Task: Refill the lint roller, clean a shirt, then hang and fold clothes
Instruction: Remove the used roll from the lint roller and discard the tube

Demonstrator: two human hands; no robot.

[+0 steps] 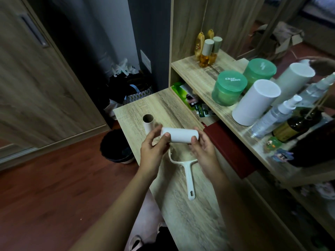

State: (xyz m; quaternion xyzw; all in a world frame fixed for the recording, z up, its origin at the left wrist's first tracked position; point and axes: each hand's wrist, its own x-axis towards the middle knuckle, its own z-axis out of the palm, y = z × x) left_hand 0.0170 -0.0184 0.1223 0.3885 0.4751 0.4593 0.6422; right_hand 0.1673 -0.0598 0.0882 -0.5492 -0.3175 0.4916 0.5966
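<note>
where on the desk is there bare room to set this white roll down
Bare desk lies near you, below the lint roller handle, and at the far end between the cardboard core and the shelf. The roll should fit either. The shelf is crowded with green jars, white cylinders and spray bottles.

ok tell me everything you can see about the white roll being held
The white roll is a short, smooth cylinder that looks like paper. It lies sideways above the wooden table, gripped at one end by the left hand and at the other by the right hand.
</note>
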